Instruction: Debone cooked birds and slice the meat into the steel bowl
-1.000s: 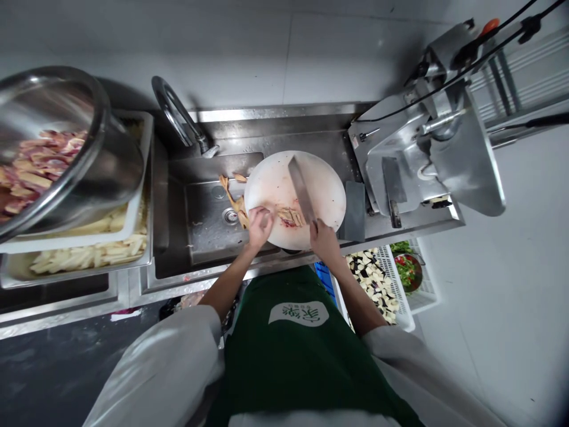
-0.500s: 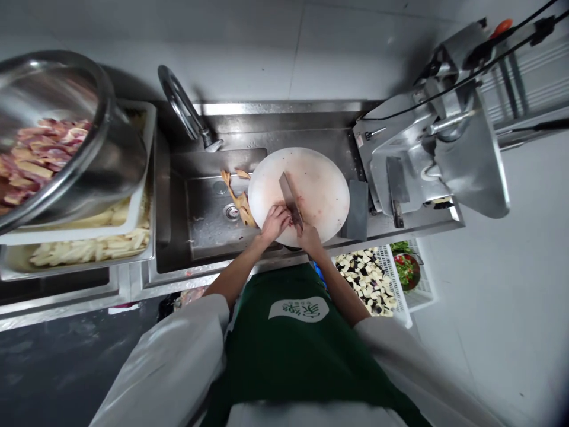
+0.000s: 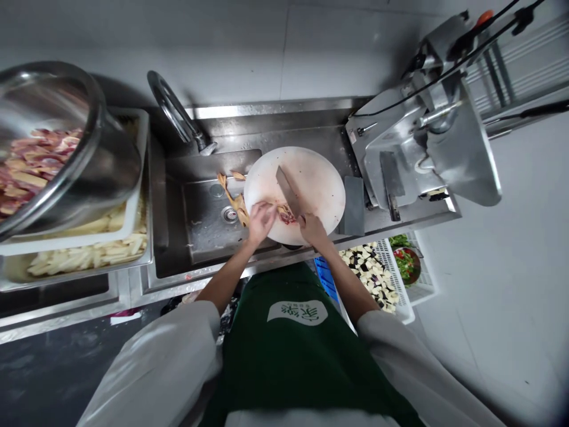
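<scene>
On the round white cutting board, my right hand is closed around the handle of a cleaver. The cleaver's blade lies slanted across the board, pointing away from me and to the left. A small heap of cut raw meat lies just left of the blade, close to my right hand. My left hand is at the board's left edge beside this meat, its fingers loosely curved and apart. Yellowish poultry pieces lie in the sink, left of the board.
A steel sink with a faucet is at left. Beyond it, a large steel bowl of cut meat sits over trays of pale strips. A slicer, another cleaver and a grey block are right. Below stands chopped eggplant.
My left hand has drawn back to the left, off the meat, which now shows beside the blade. My right hand still grips the cleaver. The whole view has shifted slightly.
</scene>
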`<state>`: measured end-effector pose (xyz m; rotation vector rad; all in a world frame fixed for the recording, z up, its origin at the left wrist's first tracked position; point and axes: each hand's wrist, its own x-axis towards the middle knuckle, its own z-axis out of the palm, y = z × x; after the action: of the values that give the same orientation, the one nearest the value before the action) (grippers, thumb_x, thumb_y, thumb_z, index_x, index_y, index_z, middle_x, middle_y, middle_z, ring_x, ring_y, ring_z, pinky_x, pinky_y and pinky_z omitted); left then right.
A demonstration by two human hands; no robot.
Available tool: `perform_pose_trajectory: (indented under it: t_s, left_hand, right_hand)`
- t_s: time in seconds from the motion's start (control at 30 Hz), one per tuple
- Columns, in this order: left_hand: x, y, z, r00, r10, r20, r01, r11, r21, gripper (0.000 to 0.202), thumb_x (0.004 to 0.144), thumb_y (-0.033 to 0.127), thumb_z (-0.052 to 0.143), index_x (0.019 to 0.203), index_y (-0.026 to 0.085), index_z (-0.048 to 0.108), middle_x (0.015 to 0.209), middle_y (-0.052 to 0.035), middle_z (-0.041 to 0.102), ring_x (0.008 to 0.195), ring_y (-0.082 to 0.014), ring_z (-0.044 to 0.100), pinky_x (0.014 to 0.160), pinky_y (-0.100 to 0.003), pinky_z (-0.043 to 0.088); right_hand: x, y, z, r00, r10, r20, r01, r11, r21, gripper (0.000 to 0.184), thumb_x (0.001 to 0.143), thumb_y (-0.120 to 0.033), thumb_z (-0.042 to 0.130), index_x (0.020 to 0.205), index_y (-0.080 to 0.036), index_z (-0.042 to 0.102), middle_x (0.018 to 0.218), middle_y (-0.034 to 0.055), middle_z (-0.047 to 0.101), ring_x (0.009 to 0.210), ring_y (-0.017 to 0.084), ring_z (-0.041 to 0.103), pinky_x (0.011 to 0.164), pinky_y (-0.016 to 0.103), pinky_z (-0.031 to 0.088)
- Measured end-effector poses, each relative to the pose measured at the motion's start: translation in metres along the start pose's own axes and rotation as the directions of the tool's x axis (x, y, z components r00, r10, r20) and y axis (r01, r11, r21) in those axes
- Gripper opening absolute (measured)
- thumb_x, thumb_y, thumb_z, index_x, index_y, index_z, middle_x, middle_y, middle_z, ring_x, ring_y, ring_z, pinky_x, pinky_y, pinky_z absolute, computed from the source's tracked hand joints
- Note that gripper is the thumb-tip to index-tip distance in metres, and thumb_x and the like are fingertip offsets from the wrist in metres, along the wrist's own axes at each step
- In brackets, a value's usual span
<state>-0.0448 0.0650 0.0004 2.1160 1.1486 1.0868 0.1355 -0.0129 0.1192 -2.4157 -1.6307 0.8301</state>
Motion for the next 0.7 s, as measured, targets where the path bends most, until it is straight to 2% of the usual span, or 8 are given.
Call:
perform_pose_trajectory:
  t_s: [0.1, 0.2, 0.27, 0.37, 0.43, 0.5, 0.6, 0.7]
  left_hand:
    - [-0.012, -0.005, -0.025, 0.951, -0.111, -0.289, 0.127, 0.991, 0.036, 0.017, 0.100, 0.031, 0.052, 0.100, 0.020, 0.066, 0.102, -0.0092, 0.064, 0.104, -0.0228, 0.062, 0.097, -0.042, 0.050]
    - [-0.021, -0.005, -0.032, 0.933, -0.104, -0.345, 0.130, 0.990, 0.053, 0.017, 0.100, 0.029, 0.051, 0.096, 0.021, 0.065, 0.097, -0.0086, 0.065, 0.101, -0.0230, 0.062, 0.097, -0.043, 0.049]
    - [-0.021, -0.001, -0.022, 0.966, -0.065, -0.251, 0.081, 0.995, 0.054, 0.016, 0.100, 0.029, 0.051, 0.098, 0.021, 0.066, 0.101, -0.0090, 0.066, 0.104, -0.0234, 0.061, 0.100, -0.045, 0.048]
    - [-0.014, 0.004, 0.008, 0.998, 0.037, 0.051, -0.038, 0.999, 0.018, 0.018, 0.100, 0.028, 0.051, 0.106, 0.021, 0.067, 0.111, -0.0102, 0.066, 0.110, -0.0243, 0.059, 0.100, -0.044, 0.048]
    - [-0.008, 0.004, 0.027, 0.977, 0.082, 0.198, -0.084, 0.996, 0.000, 0.020, 0.100, 0.027, 0.050, 0.106, 0.020, 0.068, 0.113, -0.0111, 0.065, 0.110, -0.0253, 0.057, 0.097, -0.044, 0.049]
    - [-0.003, 0.003, 0.038, 0.966, 0.092, 0.244, -0.095, 0.995, 0.004, 0.019, 0.099, 0.025, 0.050, 0.102, 0.019, 0.068, 0.109, -0.0116, 0.065, 0.107, -0.0262, 0.056, 0.095, -0.044, 0.049]
    - [0.002, 0.000, 0.037, 0.950, 0.121, 0.289, -0.124, 0.992, -0.007, 0.017, 0.098, 0.024, 0.051, 0.095, 0.019, 0.068, 0.104, -0.0110, 0.064, 0.103, -0.0260, 0.055, 0.094, -0.043, 0.050]
    - [0.001, 0.000, 0.023, 0.917, 0.153, 0.368, -0.161, 0.987, -0.010, 0.018, 0.097, 0.026, 0.052, 0.091, 0.019, 0.067, 0.100, -0.0101, 0.064, 0.101, -0.0256, 0.055, 0.094, -0.042, 0.050]
  right_hand:
    - [-0.019, -0.010, -0.015, 0.969, 0.005, -0.247, 0.010, 0.998, 0.056, 0.046, 0.109, -0.038, 0.025, 0.123, -0.013, 0.061, 0.097, 0.0167, 0.074, 0.090, 0.027, 0.070, 0.077, 0.030, 0.047]
    - [-0.027, -0.018, -0.001, 0.951, -0.016, -0.308, 0.046, 0.995, 0.091, 0.052, 0.109, -0.037, 0.019, 0.136, -0.011, 0.055, 0.108, 0.0192, 0.072, 0.097, 0.026, 0.071, 0.080, 0.031, 0.050]
    - [-0.022, -0.018, 0.020, 0.986, -0.021, -0.164, 0.032, 0.997, 0.067, 0.049, 0.108, -0.031, 0.025, 0.138, -0.008, 0.056, 0.115, 0.0206, 0.071, 0.104, 0.026, 0.070, 0.086, 0.032, 0.051]
    - [-0.011, -0.012, 0.049, 0.999, -0.008, 0.039, 0.007, 1.000, 0.030, 0.046, 0.105, -0.025, 0.031, 0.138, -0.008, 0.059, 0.119, 0.0205, 0.071, 0.110, 0.027, 0.068, 0.093, 0.034, 0.051]
    - [-0.004, -0.009, 0.057, 0.998, -0.017, 0.053, 0.015, 0.999, 0.032, 0.047, 0.104, -0.023, 0.032, 0.141, -0.009, 0.057, 0.123, 0.0198, 0.069, 0.115, 0.027, 0.066, 0.097, 0.034, 0.050]
    - [0.004, -0.009, 0.058, 0.998, -0.062, 0.003, 0.061, 0.997, 0.051, 0.047, 0.103, -0.021, 0.035, 0.145, -0.010, 0.053, 0.132, 0.0193, 0.065, 0.122, 0.026, 0.062, 0.101, 0.034, 0.048]
    - [0.025, -0.015, 0.049, 0.994, -0.105, -0.034, 0.109, 0.986, 0.124, 0.040, 0.102, -0.015, 0.038, 0.135, -0.006, 0.059, 0.131, 0.0203, 0.065, 0.120, 0.024, 0.061, 0.101, 0.033, 0.046]
    - [0.053, -0.017, 0.035, 0.998, -0.041, 0.043, 0.031, 0.976, 0.217, 0.032, 0.103, -0.021, 0.040, 0.103, -0.005, 0.067, 0.092, 0.0156, 0.073, 0.086, 0.020, 0.067, 0.080, 0.028, 0.051]
